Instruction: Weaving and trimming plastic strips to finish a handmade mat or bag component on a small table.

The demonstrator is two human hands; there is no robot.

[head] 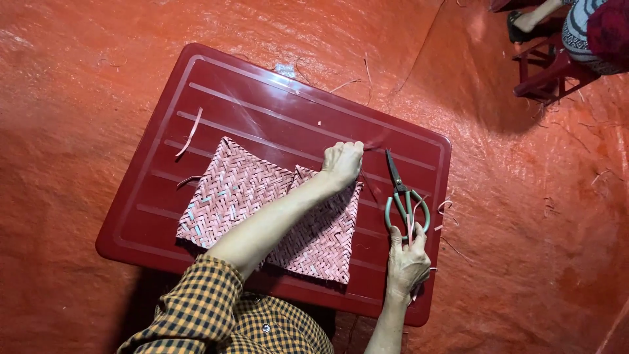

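Scissors [405, 196] touching right hand [406, 262] fingertips; left hand [342, 161] pinching strip [375, 145].

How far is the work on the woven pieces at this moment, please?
Done: two pink woven mats lie flat on the red tray, fully plaited, with cut strips beside them. In hand: the left hand pinches a loose strand at the mat's far edge, while the right hand touches the green-handled scissors. Left: that strand is not yet cut.
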